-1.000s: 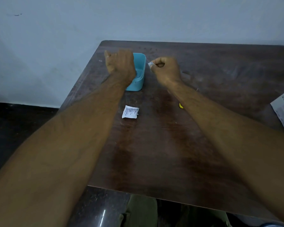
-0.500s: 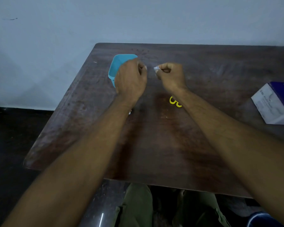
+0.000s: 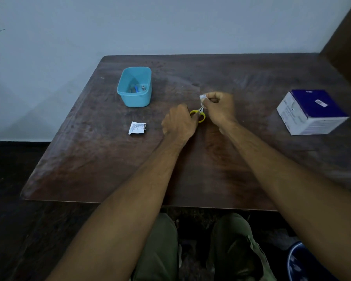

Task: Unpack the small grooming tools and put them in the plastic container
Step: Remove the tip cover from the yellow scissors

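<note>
A light blue plastic container (image 3: 134,98) stands on the dark wooden table (image 3: 190,163) at the back left, with a few small tools lying in it. My left hand (image 3: 179,124) rests on the table with its fingers on the yellow handles of small scissors (image 3: 199,115). My right hand (image 3: 219,108) is closed on a small white wrapper (image 3: 202,97), held just above the scissors' blades. A torn white packet (image 3: 137,128) lies flat on the table to the left of my left hand.
A white and dark blue cardboard box (image 3: 310,112) stands at the right side of the table. A pale wall runs behind the table. My knees in green trousers (image 3: 231,246) show below the front edge, and a dark blue round object (image 3: 304,262) sits at the bottom right.
My left hand has come back from the container to the yellow scissors. My right hand has kept its grip on the white wrapper. The view has tilted, so the container now shows in full.
</note>
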Action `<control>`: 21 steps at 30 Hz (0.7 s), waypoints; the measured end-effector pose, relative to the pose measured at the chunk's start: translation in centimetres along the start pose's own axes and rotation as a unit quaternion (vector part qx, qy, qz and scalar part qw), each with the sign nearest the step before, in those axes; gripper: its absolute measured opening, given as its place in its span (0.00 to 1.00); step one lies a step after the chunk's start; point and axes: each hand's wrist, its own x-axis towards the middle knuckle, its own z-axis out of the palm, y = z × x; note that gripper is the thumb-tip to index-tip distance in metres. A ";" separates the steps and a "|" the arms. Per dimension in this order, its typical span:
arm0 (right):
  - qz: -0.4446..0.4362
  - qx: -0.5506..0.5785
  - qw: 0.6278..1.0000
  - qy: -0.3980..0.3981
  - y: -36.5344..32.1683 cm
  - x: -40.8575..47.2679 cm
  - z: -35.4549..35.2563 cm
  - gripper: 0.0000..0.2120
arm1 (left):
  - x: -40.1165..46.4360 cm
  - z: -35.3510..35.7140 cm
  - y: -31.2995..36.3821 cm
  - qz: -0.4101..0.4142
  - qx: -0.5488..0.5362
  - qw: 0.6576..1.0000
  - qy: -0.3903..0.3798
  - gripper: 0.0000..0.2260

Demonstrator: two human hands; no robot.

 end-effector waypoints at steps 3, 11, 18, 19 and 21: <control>0.002 0.002 1.000 0.009 0.4 -0.5 -1.0 0.02 | 0.2 0.2 0.8 -0.011 0.021 1.000 -0.006 0.19; 0.019 -0.018 0.999 0.021 1.4 -1.3 -2.7 0.02 | 0.8 0.6 1.0 -0.060 -0.033 0.997 -0.031 0.16; 0.002 -0.020 0.999 0.027 1.5 -2.2 -3.4 0.02 | -0.5 -0.2 0.6 -0.161 -0.438 0.882 -0.061 0.11; -0.011 -0.026 0.999 0.024 1.5 -2.3 -3.5 0.02 | -0.8 -0.3 0.5 -0.181 -0.490 0.850 -0.063 0.11; -0.044 -0.051 0.998 0.016 1.5 -2.5 -3.8 0.03 | -1.4 -0.5 0.2 -0.201 -0.555 0.805 -0.061 0.14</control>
